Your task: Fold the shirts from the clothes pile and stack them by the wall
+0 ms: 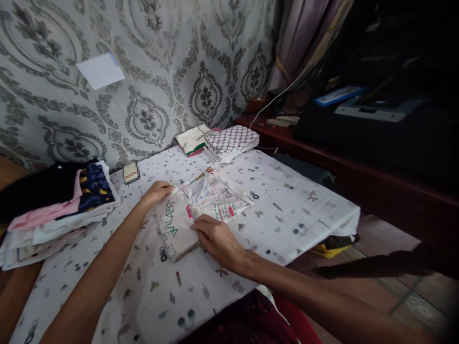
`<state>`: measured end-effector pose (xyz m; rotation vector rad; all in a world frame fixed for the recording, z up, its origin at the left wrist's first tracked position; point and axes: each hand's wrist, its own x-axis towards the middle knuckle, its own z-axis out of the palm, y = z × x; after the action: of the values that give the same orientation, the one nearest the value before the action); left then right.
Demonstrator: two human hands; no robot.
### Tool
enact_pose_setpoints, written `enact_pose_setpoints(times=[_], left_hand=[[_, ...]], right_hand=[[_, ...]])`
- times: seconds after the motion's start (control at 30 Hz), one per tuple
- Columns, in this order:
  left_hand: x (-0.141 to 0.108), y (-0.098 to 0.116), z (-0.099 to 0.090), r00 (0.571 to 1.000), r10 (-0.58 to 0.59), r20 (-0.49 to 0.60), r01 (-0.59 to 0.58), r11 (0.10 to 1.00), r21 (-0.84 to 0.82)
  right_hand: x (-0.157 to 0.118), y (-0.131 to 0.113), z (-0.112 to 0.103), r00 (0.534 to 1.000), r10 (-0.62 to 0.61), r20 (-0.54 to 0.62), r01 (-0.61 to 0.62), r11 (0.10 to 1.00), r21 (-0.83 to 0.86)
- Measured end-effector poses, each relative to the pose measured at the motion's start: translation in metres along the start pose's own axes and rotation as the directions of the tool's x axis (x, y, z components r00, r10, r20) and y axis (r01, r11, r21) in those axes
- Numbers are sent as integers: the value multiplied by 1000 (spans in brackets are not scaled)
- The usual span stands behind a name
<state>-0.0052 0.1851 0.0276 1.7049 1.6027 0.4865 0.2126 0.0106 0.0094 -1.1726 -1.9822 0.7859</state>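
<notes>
A white printed shirt or cloth [184, 227], partly folded, lies flat on the covered table; its exact kind is not clear. Green letters reading "WILDEST" run along its left part, and a colourful printed flap spreads to the right. At its far left corner, my left hand [158, 192] pinches the edge. My right hand [218, 241] has closed its fingers on the near edge of the flap, just right of the lettering. The fingertips of both hands are partly hidden by fabric and knuckles.
Folded clothes [71, 205] are stacked at the left. Two more folded piles, one cream [193, 138] and one lattice-patterned [234, 140], sit by the wall. A small blurred card [131, 172] lies at the back. Dark wooden furniture [287, 143] borders the right.
</notes>
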Motion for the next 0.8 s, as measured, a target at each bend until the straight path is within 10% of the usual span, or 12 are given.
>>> enact_pose_setpoints(times=[0.47, 0.8], left_hand=[[-8, -13, -3, 987, 132, -90, -119, 983, 138], [-32, -38, -26, 934, 236, -269, -158, 946, 283]], right_hand=[[-1, -2, -8, 994, 79, 70, -53, 946, -319], [20, -15, 14, 980, -184, 78, 200, 909, -367]])
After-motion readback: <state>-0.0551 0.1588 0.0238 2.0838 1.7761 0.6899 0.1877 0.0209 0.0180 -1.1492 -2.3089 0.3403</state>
